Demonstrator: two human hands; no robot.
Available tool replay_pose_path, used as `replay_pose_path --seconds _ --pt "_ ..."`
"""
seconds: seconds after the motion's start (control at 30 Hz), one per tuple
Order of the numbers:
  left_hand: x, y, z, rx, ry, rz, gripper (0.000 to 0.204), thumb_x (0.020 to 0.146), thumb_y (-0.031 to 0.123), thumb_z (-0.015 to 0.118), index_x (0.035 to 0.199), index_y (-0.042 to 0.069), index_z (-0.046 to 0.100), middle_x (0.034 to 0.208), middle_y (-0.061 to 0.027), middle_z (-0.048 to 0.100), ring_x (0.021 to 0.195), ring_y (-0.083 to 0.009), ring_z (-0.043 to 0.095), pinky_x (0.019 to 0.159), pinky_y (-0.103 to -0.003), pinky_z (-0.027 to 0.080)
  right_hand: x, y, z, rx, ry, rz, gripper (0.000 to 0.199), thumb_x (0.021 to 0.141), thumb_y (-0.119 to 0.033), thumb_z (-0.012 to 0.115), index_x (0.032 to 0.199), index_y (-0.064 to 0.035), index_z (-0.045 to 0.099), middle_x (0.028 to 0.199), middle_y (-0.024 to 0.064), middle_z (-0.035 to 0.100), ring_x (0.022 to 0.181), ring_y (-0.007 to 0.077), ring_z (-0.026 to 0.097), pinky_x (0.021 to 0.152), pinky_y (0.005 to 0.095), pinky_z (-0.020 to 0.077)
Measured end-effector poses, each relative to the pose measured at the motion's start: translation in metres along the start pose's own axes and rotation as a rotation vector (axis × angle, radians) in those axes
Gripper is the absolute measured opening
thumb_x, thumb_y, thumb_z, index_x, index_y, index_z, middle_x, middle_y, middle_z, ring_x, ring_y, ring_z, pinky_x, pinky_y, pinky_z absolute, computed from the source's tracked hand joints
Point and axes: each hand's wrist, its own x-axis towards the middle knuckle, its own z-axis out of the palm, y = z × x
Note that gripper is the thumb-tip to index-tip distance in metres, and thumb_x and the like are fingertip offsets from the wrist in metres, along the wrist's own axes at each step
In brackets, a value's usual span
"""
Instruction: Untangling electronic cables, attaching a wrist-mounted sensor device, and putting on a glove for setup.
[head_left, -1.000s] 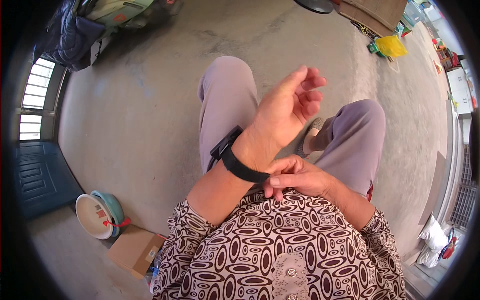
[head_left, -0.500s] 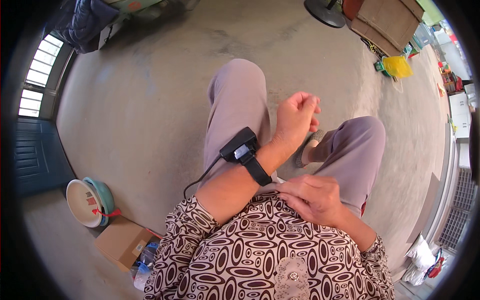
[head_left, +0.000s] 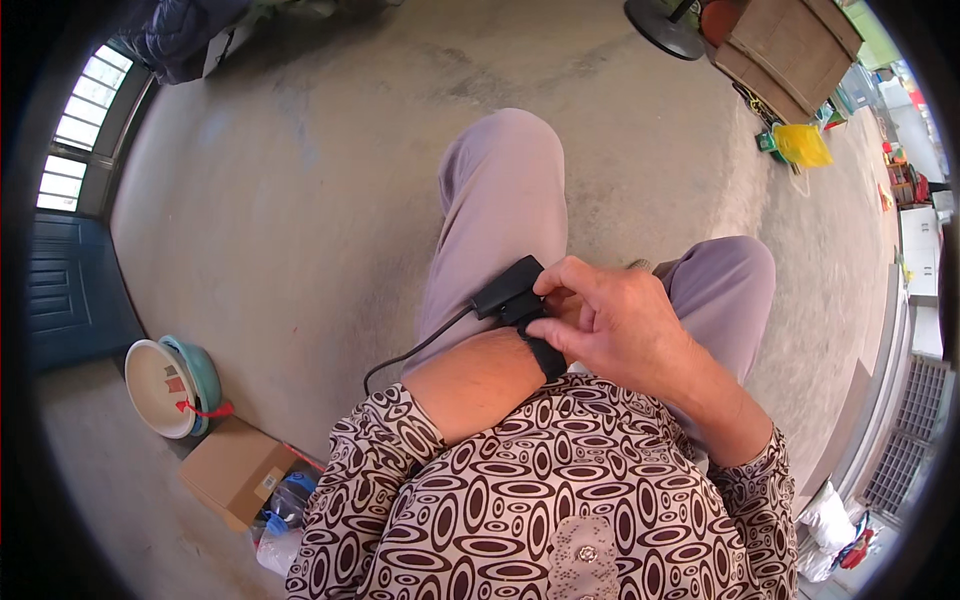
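I sit with grey trousers [head_left: 500, 200] over a concrete floor. My left forearm [head_left: 480, 385] lies across my lap and wears a black wrist device [head_left: 508, 287] on a black strap [head_left: 547, 358], with a black cable [head_left: 420, 345] trailing off to the left. My right hand [head_left: 620, 330] covers that wrist, index finger on the device and thumb pressed on the strap. My left hand is hidden beneath the right one.
A white bowl inside a teal basin [head_left: 160, 385] stands on the floor at left, beside a cardboard box [head_left: 235, 470] and a plastic bottle [head_left: 285, 510]. A fan base [head_left: 665, 25], wooden crate [head_left: 790, 45] and yellow bag [head_left: 802, 145] lie far right.
My left arm came down from raised in front of me to my lap. My right hand left my chest and closed over the device on the left wrist.
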Motion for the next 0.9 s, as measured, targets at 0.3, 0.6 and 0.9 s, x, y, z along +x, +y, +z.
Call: replay_pose_path --seconds 0.3,0.6,0.9 --pt "-0.009 0.005 -0.003 -0.268 0.094 -0.030 0.029 0.092 0.032 0.054 0.087 0.005 0.064 0.075 -0.0076 0.064 0.067 -0.0191 0.062 0.066 -0.037 0.051 -0.007 -0.004 0.013 -0.263 0.124 -0.149 0.036 0.071 -0.016 0.080 0.100 -0.0076 0.059 0.080 0.0081 0.064 0.063 0.0259 0.062 0.059 0.0374 0.0488" --pt "-0.016 0.014 0.000 -0.537 0.166 -0.056 0.030 0.093 0.033 0.053 0.089 0.006 0.064 0.077 -0.0060 0.065 0.068 -0.0181 0.062 0.066 -0.037 0.051 -0.001 -0.007 0.019 -0.059 0.135 0.076 0.031 0.070 -0.015 0.081 0.086 -0.0051 0.056 0.070 0.0069 0.062 0.057 0.0254 0.062 0.054 0.0357 0.0483" --pt "-0.019 0.027 0.004 -0.799 0.216 -0.090 0.030 0.094 0.034 0.052 0.091 0.007 0.064 0.079 -0.0044 0.065 0.070 -0.0171 0.062 0.067 -0.037 0.051 -0.007 0.013 0.027 -0.051 0.177 -0.104 0.021 0.072 -0.008 0.077 0.085 -0.0078 0.060 0.075 0.0054 0.059 0.062 0.0249 0.060 0.057 0.0358 0.0476"
